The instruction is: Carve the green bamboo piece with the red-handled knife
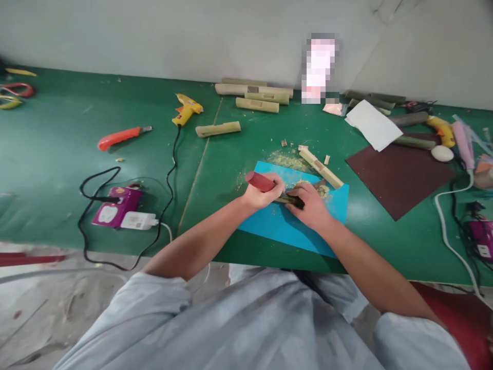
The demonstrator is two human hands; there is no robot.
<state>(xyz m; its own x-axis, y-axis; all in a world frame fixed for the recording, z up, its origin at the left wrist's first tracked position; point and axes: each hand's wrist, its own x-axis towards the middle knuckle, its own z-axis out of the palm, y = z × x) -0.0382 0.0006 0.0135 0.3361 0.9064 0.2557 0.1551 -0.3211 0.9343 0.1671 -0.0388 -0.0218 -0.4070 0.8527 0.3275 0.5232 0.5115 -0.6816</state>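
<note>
My left hand (264, 195) is wrapped round the thick red handle (259, 181) of a tool; its working end is hidden. My right hand (311, 206) presses on a greenish piece of bamboo (287, 199), its fingers closed over one end. The tool meets the bamboo between my hands, above a bright blue sheet (265, 226). Pale shavings lie around my hands on the sheet. Just beyond my right hand, a split bamboo piece with a notch (321, 168) rests slantwise, its near end on the sheet.
Several bamboo pieces (257, 105) lie by the wall. To the left are a yellow glue gun (187, 109), an orange utility knife (121, 137) and a purple power strip (117, 205) with cables. A brown sheet (396, 180) and white paper (373, 125) lie at right.
</note>
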